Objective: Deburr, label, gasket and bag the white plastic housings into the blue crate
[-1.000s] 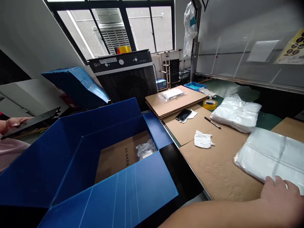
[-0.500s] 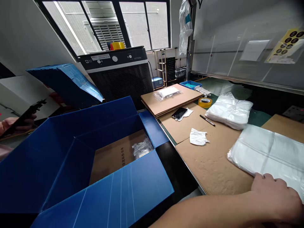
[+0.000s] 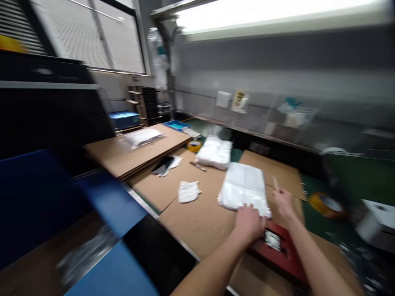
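Note:
A flat stack of white plastic bags (image 3: 243, 185) lies on the cardboard-covered bench. My left hand (image 3: 249, 222) rests on its near edge, fingers apart and lying over the plastic. To the right of the stack, my right hand (image 3: 283, 201) is closed around a thin pale stick-like object (image 3: 275, 183) pointing up; blur hides its exact kind. Between and below my forearms is a dark red panel (image 3: 288, 250) with a white square patch and black cutouts. A second bundle of white plastic bags (image 3: 214, 152) sits farther back.
A crumpled white cloth piece (image 3: 188, 191), a phone (image 3: 162, 165), a pen (image 3: 197, 166) and a yellow tape roll (image 3: 194, 146) lie left of the bags. Another tape roll (image 3: 326, 204) is at right. The open blue box (image 3: 114, 205) stands at lower left; cardboard sheets (image 3: 138, 150) are stacked behind.
The view has swung right, bringing my right hand, its thin pale object and the red panel into sight. My left hand remains at the bag stack. The other person's hand has left the view.

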Tool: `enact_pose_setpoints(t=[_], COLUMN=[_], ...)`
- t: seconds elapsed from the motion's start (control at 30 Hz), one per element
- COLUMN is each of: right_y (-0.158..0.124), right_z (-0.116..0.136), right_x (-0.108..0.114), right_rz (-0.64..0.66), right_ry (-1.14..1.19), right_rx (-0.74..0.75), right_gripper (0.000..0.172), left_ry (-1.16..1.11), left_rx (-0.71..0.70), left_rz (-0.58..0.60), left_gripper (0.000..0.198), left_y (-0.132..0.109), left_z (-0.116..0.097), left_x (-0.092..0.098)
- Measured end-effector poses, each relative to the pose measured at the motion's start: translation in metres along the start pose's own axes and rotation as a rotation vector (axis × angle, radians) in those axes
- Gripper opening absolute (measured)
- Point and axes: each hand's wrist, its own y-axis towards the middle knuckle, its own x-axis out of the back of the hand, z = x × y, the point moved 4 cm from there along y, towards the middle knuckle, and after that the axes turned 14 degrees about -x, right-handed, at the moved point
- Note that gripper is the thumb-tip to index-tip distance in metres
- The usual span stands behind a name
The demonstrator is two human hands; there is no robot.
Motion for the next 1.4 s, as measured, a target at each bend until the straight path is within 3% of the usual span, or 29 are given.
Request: enact_pose_setpoints(t=[0.17, 0.37, 0.5, 0.63, 0.77, 0.9, 1.0, 1.1, 1.4], right_y=[0.033, 0.031, 0.030, 0.045, 0.065, 0.080, 0.092, 0.107, 0.139], right_z=[0.050, 0.118, 0.140, 0.144, 0.132, 0.111, 0.100, 0.095, 0.093], right_x=[0.024, 0.103, 0.184, 0.288, 0.392, 0.465, 0.495, 0.511, 0.515], right_rz=[0.029, 0.099, 0.024, -0.205, -0.475, -0.663, -0.725, -0.736, -0.686], right_ry=[0.053, 0.154, 0.189, 0.237, 0.327, 0.421, 0.471, 0.503, 0.534], right_rx=[-0.041, 0.048, 0.079, 0.065, -0.021, -0.084, -0.094, -0.102, -0.163], right_gripper=[0.026, 0.024, 0.020, 0.017, 0.020, 0.026, 0.031, 0.030, 0.033], left_ry=[0.098, 0.166, 0.204, 0.242, 0.275, 0.296, 0.315, 0.406, 0.487], left_rx=[-0.034, -0.116, -0.183, -0.240, -0.265, -0.290, -0.314, -0.369, -0.376], left_rz=[-0.014, 0.062, 0.111, 0.141, 0.157, 0.169, 0.182, 0.222, 0.241], left_gripper=[0.038, 0.042, 0.042, 0.042, 0.044, 0.047, 0.051, 0.057, 0.056], left_y=[0.018, 0.029, 0.033, 0.034, 0.035, 0.038, 0.042, 0.045, 0.048], left_z=[0.004, -0.002, -0.004, -0.004, -0.002, 0.001, 0.006, 0.012, 0.022], left_x=[0.006, 0.010, 0.011, 0.009, 0.006, 0.002, -0.005, -0.016, -0.030])
